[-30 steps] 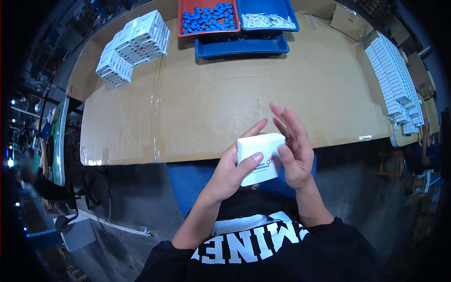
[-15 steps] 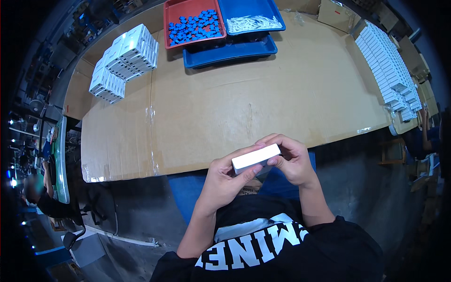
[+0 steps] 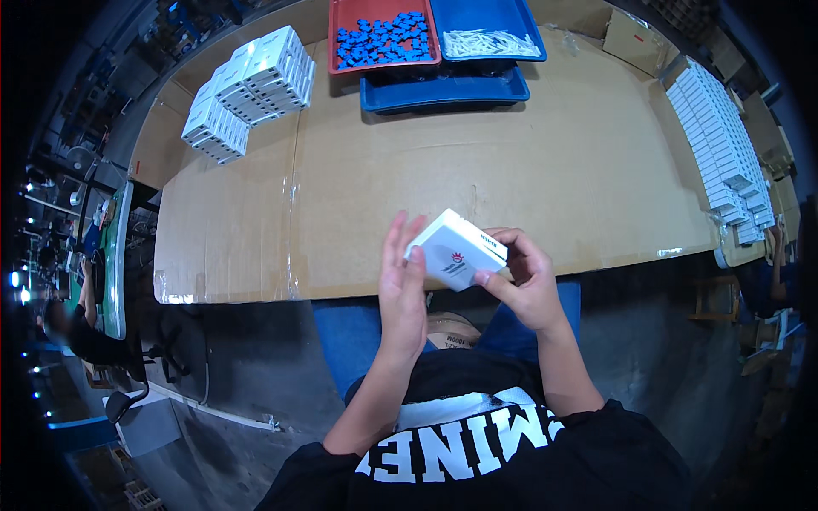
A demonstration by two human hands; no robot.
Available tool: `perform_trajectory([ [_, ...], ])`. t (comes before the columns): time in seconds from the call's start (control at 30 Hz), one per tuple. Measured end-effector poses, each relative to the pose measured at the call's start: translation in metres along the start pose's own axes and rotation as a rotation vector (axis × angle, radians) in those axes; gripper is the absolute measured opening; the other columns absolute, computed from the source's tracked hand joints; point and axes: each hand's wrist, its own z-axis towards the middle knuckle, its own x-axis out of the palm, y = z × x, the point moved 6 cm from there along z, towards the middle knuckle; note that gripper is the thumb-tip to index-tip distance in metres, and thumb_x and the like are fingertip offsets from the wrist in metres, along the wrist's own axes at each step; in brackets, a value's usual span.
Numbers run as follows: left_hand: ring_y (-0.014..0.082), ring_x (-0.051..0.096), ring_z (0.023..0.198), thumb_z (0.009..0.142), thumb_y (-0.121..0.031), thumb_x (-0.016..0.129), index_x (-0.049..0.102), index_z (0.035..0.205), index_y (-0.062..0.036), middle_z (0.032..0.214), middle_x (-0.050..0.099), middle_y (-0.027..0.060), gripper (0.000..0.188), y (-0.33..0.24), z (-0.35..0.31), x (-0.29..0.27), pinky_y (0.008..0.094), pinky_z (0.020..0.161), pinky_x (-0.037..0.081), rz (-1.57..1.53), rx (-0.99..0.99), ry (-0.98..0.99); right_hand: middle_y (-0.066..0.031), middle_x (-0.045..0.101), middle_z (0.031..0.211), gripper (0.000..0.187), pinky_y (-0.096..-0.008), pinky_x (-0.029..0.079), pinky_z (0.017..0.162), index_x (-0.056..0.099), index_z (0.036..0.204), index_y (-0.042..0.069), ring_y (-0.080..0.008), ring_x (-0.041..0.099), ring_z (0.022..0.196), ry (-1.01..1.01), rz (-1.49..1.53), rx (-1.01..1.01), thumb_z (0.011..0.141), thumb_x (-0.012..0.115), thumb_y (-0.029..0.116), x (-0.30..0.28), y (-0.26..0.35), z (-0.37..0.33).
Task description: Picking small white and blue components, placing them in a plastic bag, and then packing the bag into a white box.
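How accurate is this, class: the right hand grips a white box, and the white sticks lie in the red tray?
One slip: the head view shows the white sticks in the blue tray, not the red tray. The right hand does grip a white box.

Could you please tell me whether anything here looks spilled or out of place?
Nothing stands out: the small blue pieces lie inside the red tray and the white pieces inside the upper blue tray. The white box is tilted, but it is in the right hand's grip.
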Motion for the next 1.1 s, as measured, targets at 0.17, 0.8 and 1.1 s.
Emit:
perform_trajectory([
  [0.17, 0.0268, 0.054, 0.133, 0.091, -0.037, 0.078, 0.037, 0.154, 0.0002, 0.145, 0.054, 0.0161, 0.084, -0.03, 0.0, 0.007, 0.0399, 0.113, 0.04, 0.605, 0.414, 0.321, -0.0063, 0.066, 0.104, 0.046, -0.0286, 0.051, 0.092, 0.061, 0.118, 0.0, -0.0129, 0.064, 0.101, 0.028, -0.153, -0.021, 0.079, 0.085, 0.006, -0.008, 0.011, -0.003],
  [0.8, 0.0347, 0.058, 0.132, 0.084, -0.012, 0.084, 0.067, 0.128, 0.0031, 0.138, 0.062, 0.0253, 0.049, -0.028, -0.023, 0.043, 0.0428, 0.109, 0.048, 0.163, 0.167, 0.551, -0.015, 0.071, 0.115, 0.038, -0.0336, 0.054, 0.096, 0.069, 0.116, -0.006, -0.0206, 0.068, 0.109, 0.171, 0.145, -0.159, 0.081, 0.081, -0.005, -0.007, 0.038, -0.017],
  [1.1, 0.035, 0.059, 0.132, 0.083, -0.012, 0.084, 0.069, 0.126, 0.0021, 0.135, 0.064, 0.0248, 0.047, -0.027, -0.026, 0.044, 0.0431, 0.11, 0.048, 0.202, 0.161, 0.538, -0.0144, 0.072, 0.112, 0.037, -0.0321, 0.055, 0.093, 0.07, 0.115, -0.005, -0.0199, 0.069, 0.106, 0.184, 0.178, -0.161, 0.08, 0.081, -0.005, -0.011, 0.031, -0.018],
])
